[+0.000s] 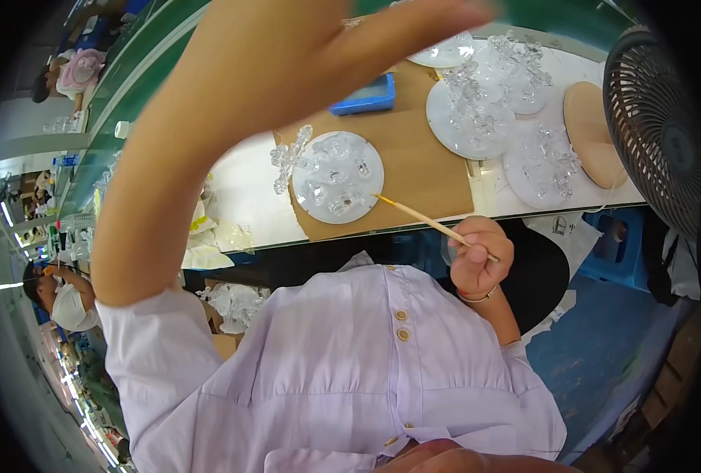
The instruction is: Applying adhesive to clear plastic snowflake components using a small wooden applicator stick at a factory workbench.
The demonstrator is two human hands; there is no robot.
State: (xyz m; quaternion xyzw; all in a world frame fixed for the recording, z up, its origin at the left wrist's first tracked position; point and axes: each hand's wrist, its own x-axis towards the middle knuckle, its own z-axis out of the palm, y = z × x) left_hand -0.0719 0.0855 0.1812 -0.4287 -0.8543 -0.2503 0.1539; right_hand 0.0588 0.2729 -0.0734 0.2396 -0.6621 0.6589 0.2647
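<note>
My right hand (pixel 480 251) pinches a thin paintbrush (pixel 425 218) with a pale wooden handle. The brush's orange tip reaches the right edge of a white round disc (pixel 337 199) bearing several clear, cup-like pieces. At the disc's left side, a clear petal-shaped piece (pixel 290 162) sticks out. Brown cardboard (pixel 425 177) lies under the disc. Raised high across the view is my left arm, and my left hand (pixel 366 35) is cut off by the upper edge. One blurred digit stretches to the right; the other fingers are out of sight.
A blue tray (pixel 366 96) sits behind the disc. Several white discs with clear pieces (pixel 468 118) stand at the right, near a tan oval disc (pixel 591 134) and a black fan (pixel 665 134). A blue stool (pixel 614 252) is below the table. People work at the far left.
</note>
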